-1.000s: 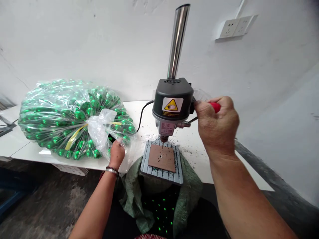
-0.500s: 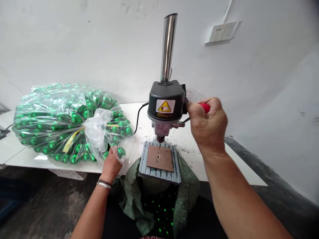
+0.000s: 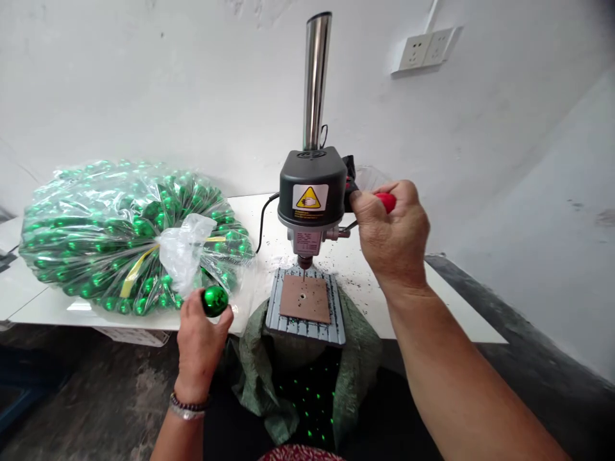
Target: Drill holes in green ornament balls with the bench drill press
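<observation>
In the head view, my left hand pinches a green ball between thumb and fingers, in front of the clear bag; a light, even hold should suit it. My right hand wraps the red handle: best gripped steadily, clear of the drill bit.

The right grip partly hides a red rounded knob; its bare forearm runs off the bottom edge. The left grip covers one side of a shiny green ball. Left of the right grip, small print on the black-and-silver drill press is unreadable. Lower, between the two grips, bright green specks beside a dull-green woven sack are too small to identify.
</observation>
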`<act>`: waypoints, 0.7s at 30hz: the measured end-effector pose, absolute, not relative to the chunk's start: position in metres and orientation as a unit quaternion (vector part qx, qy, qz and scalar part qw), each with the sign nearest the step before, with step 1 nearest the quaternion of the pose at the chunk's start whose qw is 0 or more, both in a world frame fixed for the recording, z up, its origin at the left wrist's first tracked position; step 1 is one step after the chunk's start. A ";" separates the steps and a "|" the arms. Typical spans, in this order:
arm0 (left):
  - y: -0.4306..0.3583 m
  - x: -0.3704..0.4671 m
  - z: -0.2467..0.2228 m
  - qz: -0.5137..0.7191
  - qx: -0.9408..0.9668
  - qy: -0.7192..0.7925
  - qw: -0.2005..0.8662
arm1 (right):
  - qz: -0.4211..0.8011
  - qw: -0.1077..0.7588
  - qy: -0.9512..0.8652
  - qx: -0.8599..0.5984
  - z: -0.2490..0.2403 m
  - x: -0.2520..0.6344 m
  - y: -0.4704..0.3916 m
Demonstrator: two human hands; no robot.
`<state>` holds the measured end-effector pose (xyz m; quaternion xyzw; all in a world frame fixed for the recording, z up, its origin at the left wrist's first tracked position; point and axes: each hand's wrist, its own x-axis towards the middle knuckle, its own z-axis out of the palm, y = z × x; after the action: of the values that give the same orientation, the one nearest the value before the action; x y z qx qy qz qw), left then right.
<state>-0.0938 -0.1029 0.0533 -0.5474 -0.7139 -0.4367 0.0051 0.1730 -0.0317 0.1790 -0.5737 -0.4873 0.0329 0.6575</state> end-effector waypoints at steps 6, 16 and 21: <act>-0.110 -0.066 0.062 -0.598 -0.430 -0.495 -0.461 | 0.026 0.659 -0.480 -0.578 0.179 0.172 -0.032; -0.071 -0.024 0.023 -0.511 -0.321 -0.401 -0.689 | 0.028 0.654 -0.491 -0.575 0.180 0.171 -0.034; -0.049 -0.021 0.023 -0.447 -0.426 -0.480 -0.623 | 0.021 0.653 -0.495 -0.573 0.181 0.171 -0.034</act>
<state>-0.0207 -0.0492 0.0234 -0.4258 -0.4804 -0.4466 -0.6233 0.1709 -0.0342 0.1805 -0.5728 -0.4950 0.0207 0.6531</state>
